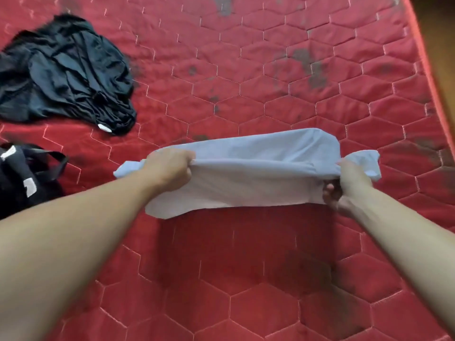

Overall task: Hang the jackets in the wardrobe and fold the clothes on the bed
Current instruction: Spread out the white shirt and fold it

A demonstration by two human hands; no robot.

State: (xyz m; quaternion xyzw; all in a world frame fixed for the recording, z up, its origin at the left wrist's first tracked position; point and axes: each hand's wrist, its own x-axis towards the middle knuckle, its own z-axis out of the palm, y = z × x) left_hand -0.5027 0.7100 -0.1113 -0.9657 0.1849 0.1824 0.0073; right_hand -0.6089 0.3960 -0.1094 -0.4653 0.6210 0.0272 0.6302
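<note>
A pale blue-white garment [251, 173] is stretched flat in the air above the red quilted mattress [246, 279], casting a shadow below it. My left hand [170, 168] grips its left end, fingers curled over the fabric. At the right end, my right hand [347, 188] grips the cloth with the thumb underneath. Bunched fabric sticks out past both fists. A crumpled black garment [66, 72] lies on the mattress at the upper left.
Another dark item with white patches and a strap [24, 175] lies at the left edge of the bed. The mattress's right edge [433, 89] runs diagonally down the right side, with a brown floor beyond. Dark stains mark the mattress.
</note>
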